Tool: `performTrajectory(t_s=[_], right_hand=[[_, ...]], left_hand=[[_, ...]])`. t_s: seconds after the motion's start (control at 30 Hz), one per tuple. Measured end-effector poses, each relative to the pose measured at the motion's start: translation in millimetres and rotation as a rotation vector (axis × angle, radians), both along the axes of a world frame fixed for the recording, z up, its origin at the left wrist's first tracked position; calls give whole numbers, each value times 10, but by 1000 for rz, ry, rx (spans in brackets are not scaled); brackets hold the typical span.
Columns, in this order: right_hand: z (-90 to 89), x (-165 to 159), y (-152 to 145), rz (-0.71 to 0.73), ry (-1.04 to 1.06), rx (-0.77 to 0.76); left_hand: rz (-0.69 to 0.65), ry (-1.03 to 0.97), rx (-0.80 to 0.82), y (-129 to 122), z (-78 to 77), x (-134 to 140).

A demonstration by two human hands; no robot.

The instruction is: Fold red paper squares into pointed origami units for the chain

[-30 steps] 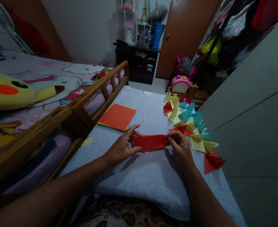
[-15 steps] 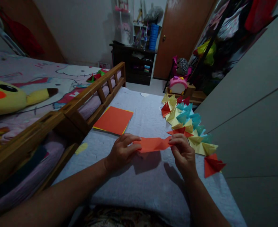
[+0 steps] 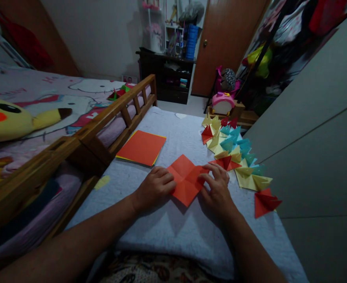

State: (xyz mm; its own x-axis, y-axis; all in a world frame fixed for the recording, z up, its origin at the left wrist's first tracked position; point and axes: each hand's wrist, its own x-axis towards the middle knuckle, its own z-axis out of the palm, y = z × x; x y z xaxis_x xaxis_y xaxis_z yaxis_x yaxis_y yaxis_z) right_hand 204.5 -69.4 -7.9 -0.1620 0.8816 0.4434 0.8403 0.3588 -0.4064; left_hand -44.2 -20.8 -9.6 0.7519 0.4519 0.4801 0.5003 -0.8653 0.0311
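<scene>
A creased red paper square (image 3: 186,181) spreads over the pale cloth (image 3: 167,236). The left hand (image 3: 155,186) grips its left corner; the right hand (image 3: 217,186) pinches the right one. Beyond lies a paper stack (image 3: 142,147) near the wooden rail (image 3: 81,135); folded paper pieces (image 3: 245,179) line the right side.

1. A surface (image 3: 167,232) covered in pale blue cloth, showing 1 yellow patch (image 3: 102,182) and 1 white heart shape (image 3: 180,116).
2. At its left side, 1 stack of square paper sheets (image 3: 142,147), orange on top, yellow at the edges.
3. Along its right edge, crowded folded-paper pieces (image 3: 228,145) in yellow, teal and red.
4. Just beside their near end, 1 red folded piece (image 3: 264,204).
5. Near the middle, 1 creased orange sheet (image 3: 185,182); full contact is unclear.
</scene>
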Motion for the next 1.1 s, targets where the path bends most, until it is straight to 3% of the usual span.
performTrajectory(t_s=[0.23, 0.4, 0.6, 0.93, 1.1], right_hand=[[-53, 2, -14, 148, -108, -116], [-51, -11, -3, 189, -77, -175], [-42, -46, -1, 224, -16, -177], [-69, -18, 8, 209, 30, -212], [-73, -31, 4, 206, 21, -204]], left_hand=[[-66, 47, -205, -35, 71, -16], [-128, 44, -168, -116, 81, 25], [-95, 19, -33, -115, 3, 77], [5, -31, -267, -30, -29, -4], [-44, -2, -170, -32, -7, -4]])
